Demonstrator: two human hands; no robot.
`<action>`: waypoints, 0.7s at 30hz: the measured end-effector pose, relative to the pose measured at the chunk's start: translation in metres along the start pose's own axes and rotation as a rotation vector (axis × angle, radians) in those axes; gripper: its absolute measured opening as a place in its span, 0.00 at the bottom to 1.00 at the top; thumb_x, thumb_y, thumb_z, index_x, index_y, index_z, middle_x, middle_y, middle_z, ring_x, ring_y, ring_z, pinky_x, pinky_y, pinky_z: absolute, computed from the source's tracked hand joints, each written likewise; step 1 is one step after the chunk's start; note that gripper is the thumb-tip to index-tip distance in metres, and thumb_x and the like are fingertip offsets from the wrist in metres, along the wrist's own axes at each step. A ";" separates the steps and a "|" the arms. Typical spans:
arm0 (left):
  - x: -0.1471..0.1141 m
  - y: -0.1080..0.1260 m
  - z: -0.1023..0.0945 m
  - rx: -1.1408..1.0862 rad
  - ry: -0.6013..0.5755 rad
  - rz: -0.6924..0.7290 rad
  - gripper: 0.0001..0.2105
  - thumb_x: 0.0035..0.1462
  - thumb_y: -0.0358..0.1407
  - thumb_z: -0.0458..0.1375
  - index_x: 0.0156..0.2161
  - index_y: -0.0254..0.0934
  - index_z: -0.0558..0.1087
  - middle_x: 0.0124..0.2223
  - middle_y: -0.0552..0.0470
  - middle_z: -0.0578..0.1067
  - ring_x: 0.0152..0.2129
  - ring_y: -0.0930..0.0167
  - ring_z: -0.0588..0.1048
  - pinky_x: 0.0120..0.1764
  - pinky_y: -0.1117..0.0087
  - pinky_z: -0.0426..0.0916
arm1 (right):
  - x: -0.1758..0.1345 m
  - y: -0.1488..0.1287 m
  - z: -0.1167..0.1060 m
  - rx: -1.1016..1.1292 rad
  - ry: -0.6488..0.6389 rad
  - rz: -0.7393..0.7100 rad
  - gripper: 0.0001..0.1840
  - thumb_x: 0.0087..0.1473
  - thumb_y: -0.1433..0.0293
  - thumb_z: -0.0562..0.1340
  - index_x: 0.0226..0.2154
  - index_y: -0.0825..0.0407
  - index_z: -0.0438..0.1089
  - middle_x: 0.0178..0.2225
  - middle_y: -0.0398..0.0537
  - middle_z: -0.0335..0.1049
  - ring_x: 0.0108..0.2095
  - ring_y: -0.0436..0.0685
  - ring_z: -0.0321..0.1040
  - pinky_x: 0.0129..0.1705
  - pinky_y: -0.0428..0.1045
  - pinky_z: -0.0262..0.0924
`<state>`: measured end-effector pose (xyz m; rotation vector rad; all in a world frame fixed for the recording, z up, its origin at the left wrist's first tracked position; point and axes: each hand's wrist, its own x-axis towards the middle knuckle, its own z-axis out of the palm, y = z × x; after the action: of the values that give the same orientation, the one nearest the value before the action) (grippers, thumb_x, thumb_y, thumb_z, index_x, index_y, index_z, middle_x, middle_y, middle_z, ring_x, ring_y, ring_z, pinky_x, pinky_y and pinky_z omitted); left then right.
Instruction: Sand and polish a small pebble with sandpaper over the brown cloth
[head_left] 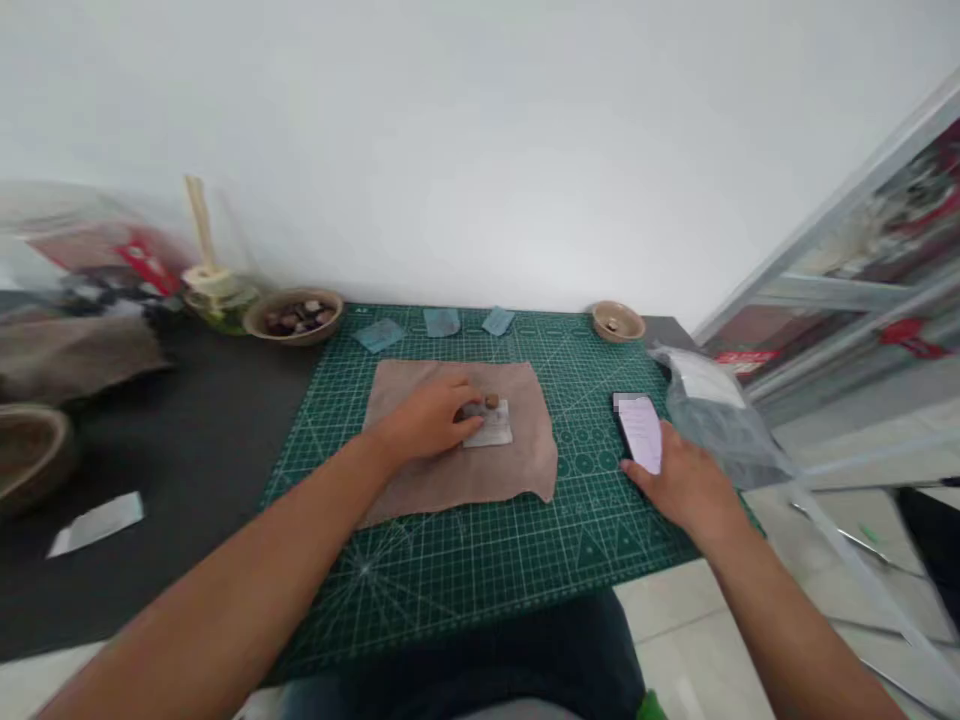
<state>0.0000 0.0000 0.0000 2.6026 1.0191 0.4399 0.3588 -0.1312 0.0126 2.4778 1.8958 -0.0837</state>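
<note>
Running off the left edge, a bowl (56, 447) sits on a dark table (225, 430). Mid-frame, the left hand (435, 415), grip unclear, partly hides a paper (496, 428) on a cloth (457, 485). At right, the right hand (686, 480) grasps a phone (641, 430), lower end hidden, over a green mat (480, 570); white wall (480, 150) above.

Matt pinkish-brown rectangular cloth (461, 475), smooth, plastic-looking green gridded mat (589, 440), white paper-like rectangular slip (493, 430), smooth-screened black rectangular phone (641, 428), glossy transparent plastic bag (705, 415).

A pale printed slip (496, 430) lies flat beside the left fingertips (474, 424) — small brown nugget (492, 401) just right of them; lit phone (642, 436) between right thumb (637, 473) and fingers.
</note>
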 end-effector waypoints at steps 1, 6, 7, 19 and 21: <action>0.000 0.000 0.000 -0.001 0.001 0.000 0.14 0.64 0.38 0.56 0.51 0.39 0.77 0.46 0.47 0.78 0.48 0.61 0.73 0.51 0.61 0.68 | 0.004 0.000 -0.001 -0.006 0.000 0.012 0.45 0.55 0.50 0.60 0.66 0.60 0.55 0.51 0.70 0.72 0.51 0.77 0.72 0.51 0.64 0.64; 0.000 0.002 -0.001 -0.005 0.008 -0.011 0.12 0.63 0.37 0.57 0.50 0.40 0.77 0.45 0.48 0.77 0.46 0.62 0.74 0.50 0.61 0.68 | 0.020 0.000 -0.002 0.022 0.034 0.015 0.48 0.53 0.55 0.63 0.68 0.66 0.52 0.57 0.74 0.68 0.56 0.77 0.69 0.55 0.64 0.62; 0.000 0.002 -0.001 -0.005 0.009 -0.015 0.12 0.63 0.37 0.58 0.49 0.40 0.78 0.45 0.48 0.77 0.46 0.62 0.74 0.50 0.62 0.69 | 0.022 0.000 -0.002 0.042 0.035 0.001 0.48 0.52 0.56 0.63 0.67 0.64 0.54 0.57 0.73 0.68 0.56 0.77 0.69 0.56 0.64 0.62; 0.000 0.005 -0.003 -0.013 0.011 -0.021 0.11 0.62 0.37 0.58 0.48 0.40 0.78 0.45 0.48 0.77 0.45 0.63 0.75 0.50 0.62 0.69 | -0.030 0.011 -0.023 0.916 -0.217 0.211 0.53 0.49 0.54 0.66 0.71 0.50 0.48 0.54 0.63 0.73 0.48 0.71 0.76 0.49 0.64 0.69; 0.000 0.004 -0.003 -0.016 0.013 -0.019 0.11 0.62 0.37 0.58 0.47 0.40 0.78 0.46 0.48 0.77 0.44 0.63 0.75 0.49 0.62 0.69 | -0.066 0.028 -0.017 1.204 -0.328 0.144 0.41 0.55 0.46 0.55 0.67 0.44 0.58 0.53 0.64 0.74 0.46 0.71 0.77 0.43 0.65 0.69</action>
<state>0.0011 -0.0026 0.0043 2.5778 1.0390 0.4588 0.3688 -0.2014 0.0326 2.8035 1.7253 -1.9849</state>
